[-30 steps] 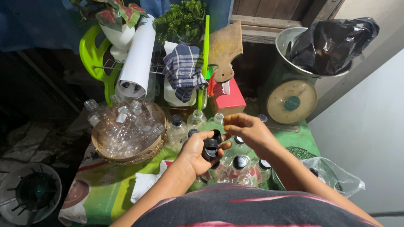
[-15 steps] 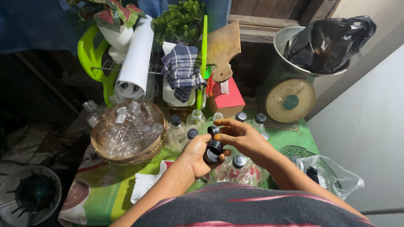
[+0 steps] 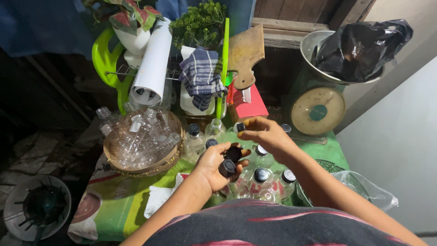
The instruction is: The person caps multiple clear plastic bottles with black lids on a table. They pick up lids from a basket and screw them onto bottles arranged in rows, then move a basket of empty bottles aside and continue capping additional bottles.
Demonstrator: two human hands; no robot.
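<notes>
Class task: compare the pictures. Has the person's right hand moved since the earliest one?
Yes. The right hand has moved away from the left hand, toward the red box.

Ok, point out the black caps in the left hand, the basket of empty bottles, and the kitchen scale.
black caps (image 3: 227, 166), head view, top of the nearer cap
basket (image 3: 150, 167), head view, woven front rim
kitchen scale (image 3: 317, 110), head view, round dial face

Bare forearms — dark shirt, reddish stripes.
</notes>
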